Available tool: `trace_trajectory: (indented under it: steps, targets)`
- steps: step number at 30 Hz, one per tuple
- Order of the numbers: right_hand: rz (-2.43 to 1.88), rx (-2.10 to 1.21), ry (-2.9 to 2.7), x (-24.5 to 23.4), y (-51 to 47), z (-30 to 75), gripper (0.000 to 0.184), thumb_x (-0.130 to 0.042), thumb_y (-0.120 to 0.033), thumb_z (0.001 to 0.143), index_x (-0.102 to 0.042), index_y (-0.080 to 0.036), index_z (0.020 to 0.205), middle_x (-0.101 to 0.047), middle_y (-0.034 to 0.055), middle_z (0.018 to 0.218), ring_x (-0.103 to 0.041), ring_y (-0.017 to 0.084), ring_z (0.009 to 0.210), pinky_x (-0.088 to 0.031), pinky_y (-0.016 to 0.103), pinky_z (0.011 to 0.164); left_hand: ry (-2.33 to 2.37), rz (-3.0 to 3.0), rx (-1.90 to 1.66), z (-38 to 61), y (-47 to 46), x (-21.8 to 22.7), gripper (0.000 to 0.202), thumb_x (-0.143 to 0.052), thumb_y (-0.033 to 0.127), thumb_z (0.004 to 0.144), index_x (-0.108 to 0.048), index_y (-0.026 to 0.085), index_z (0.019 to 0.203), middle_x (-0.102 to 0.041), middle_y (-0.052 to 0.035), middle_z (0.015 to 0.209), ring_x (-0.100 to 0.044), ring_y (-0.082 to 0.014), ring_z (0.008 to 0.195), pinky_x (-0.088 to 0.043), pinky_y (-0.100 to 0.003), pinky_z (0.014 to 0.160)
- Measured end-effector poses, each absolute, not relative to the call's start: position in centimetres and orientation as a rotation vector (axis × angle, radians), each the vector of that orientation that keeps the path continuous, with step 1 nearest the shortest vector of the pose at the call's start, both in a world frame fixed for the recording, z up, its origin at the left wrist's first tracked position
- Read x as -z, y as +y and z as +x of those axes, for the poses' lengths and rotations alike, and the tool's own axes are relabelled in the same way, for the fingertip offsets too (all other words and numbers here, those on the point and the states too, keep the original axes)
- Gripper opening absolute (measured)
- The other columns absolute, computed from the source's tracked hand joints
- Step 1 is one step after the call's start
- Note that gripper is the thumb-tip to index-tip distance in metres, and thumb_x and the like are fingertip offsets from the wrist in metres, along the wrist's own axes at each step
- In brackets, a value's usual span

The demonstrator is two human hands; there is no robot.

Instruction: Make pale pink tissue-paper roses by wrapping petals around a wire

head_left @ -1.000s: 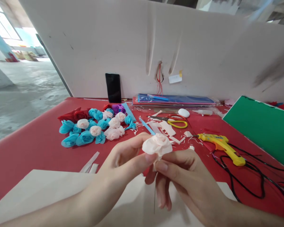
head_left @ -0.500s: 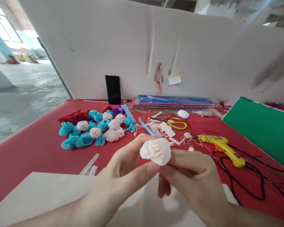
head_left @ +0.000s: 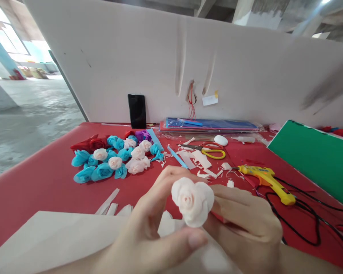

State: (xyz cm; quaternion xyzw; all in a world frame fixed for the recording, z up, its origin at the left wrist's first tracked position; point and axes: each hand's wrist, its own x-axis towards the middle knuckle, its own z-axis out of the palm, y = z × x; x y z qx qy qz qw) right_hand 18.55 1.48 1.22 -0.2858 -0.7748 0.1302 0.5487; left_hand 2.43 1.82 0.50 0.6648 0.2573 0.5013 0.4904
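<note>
A pale pink crepe-paper rose (head_left: 192,201) faces me, held between my two hands above the front of the table. My left hand (head_left: 154,217) curves loosely about it, fingers behind the petals and thumb just below them, more spread than pinched. On the right, my right hand (head_left: 246,213) is closed, its fingers curled at the rose's lower right side. The rose's base and the right fingertips are hidden behind the bloom. Beneath both hands lies a large sheet of pale paper (head_left: 60,236).
Blue, pink, red and purple paper flowers (head_left: 114,163) are heaped at left. Behind my hands lie paper scraps (head_left: 201,159), scissors (head_left: 213,152) and a blue stick (head_left: 177,156). A yellow glue gun (head_left: 270,180) with a black cord and a green board (head_left: 314,160) occupy the right.
The rose has tipped up to face me and sits slightly lower and to the right. My left thumb has moved down off the petals, and my right hand has turned knuckles-up.
</note>
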Motion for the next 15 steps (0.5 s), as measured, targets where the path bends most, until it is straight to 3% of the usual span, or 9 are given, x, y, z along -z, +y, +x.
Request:
trace_trajectory:
  steps: [3,6,10,15]
  targets:
    - [-0.555,-0.388,-1.972,-1.3,2.3,19.3,0.015,-0.061,-0.018,0.09,-0.075,-0.021,0.09,-0.074,0.0034,0.075,-0.067,0.012,0.061,-0.055,0.017,0.055,0.592,1.652,-1.169,2.0,1.8,-0.7,0.031,-0.074,0.047,0.077,-0.065,0.035,0.104,-0.054,0.0015,0.095,-0.054,-0.0179,0.085,-0.048,-0.025,0.079]
    - [-0.459,-0.333,-2.023,-1.8,3.3,20.0,0.02,-0.058,-0.027,0.093,-0.073,-0.018,0.084,-0.073,0.0038,0.07,-0.066,0.011,0.06,-0.054,0.015,0.055,0.602,1.64,-1.137,1.6,1.7,-1.3,0.029,-0.076,0.051,0.073,-0.068,0.032,0.093,-0.052,0.0018,0.092,-0.053,-0.0172,0.082,-0.047,-0.025,0.081]
    - [-0.4,-0.295,-2.091,-2.6,4.1,20.6,0.022,-0.055,-0.024,0.095,-0.072,-0.014,0.085,-0.075,0.0062,0.076,-0.07,0.009,0.068,-0.055,0.012,0.068,0.606,1.501,-1.059,1.4,1.8,-2.5,0.024,-0.069,0.053,0.078,-0.07,0.03,0.087,-0.058,0.0019,0.088,-0.057,-0.0184,0.083,-0.047,-0.027,0.081]
    - [-0.342,-0.308,-2.186,-3.1,4.5,21.0,0.026,-0.052,-0.023,0.096,-0.072,-0.01,0.086,-0.075,0.0092,0.08,-0.07,0.01,0.07,-0.054,0.012,0.067,0.599,1.467,-0.907,0.9,2.0,-3.2,0.013,-0.068,0.045,0.083,-0.069,0.031,0.083,-0.067,0.005,0.084,-0.059,-0.0164,0.083,-0.048,-0.023,0.079]
